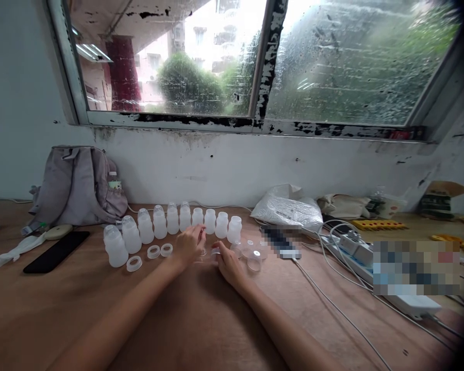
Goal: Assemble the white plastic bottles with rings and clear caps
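A curved row of frosted white baby bottles (160, 222) stands across the table. Those toward the left wear clear domed caps; several at the right end have none. My left hand (191, 245) is in front of the bare-topped bottles, fingers drawn together; what they hold, if anything, is too small to make out. Curled over a small clear plastic cap (215, 251), my right hand (229, 263) is just to its right. More clear domed caps (254, 263) lie beyond my right hand. White collar rings (134, 264) rest on the wood at the left, before the bottles.
A grey backpack (81, 185) leans on the wall at back left, with a black phone (57, 251) before it. On the right are a silvery plastic bag (288, 208), another phone (280, 241), white cables and a power strip (410, 301). A window is above.
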Available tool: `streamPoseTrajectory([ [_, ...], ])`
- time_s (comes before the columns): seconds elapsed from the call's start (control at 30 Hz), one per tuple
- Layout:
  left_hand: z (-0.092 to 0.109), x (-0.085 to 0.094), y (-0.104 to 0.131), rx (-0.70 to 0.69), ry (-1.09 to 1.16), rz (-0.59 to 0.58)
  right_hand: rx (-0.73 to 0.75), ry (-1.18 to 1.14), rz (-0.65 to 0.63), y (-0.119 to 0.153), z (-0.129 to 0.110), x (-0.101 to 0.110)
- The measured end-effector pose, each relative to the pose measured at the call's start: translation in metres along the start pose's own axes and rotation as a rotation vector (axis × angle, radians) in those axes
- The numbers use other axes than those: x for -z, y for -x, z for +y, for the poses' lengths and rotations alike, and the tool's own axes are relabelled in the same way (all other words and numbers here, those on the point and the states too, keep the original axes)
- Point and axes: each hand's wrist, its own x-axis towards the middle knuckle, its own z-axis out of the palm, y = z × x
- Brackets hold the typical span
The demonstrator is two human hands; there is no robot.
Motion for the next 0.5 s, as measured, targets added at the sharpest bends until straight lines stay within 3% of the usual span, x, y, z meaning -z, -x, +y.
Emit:
streamPoseTrajectory([
  [0.13,-0.023,-0.017,-0.041,0.078,-0.185,-0.024,-0.037,-0.008,0.005,0.000,-0.001,-0.002],
  [0.27,-0.043,-0.037,-0.057,0.079,-0.239,0.058,-0.048,-0.084,0.038,0.000,-0.005,0.001],
  [0.37,-0.045,-0.042,-0.053,0.042,-0.220,0.125,-0.130,-0.257,0.060,-0.002,-0.007,0.006],
  [0.5,-0.033,-0.032,-0.024,-0.169,-0.034,0.365,-0.411,-0.704,-0.069,-0.007,-0.008,0.009],
])
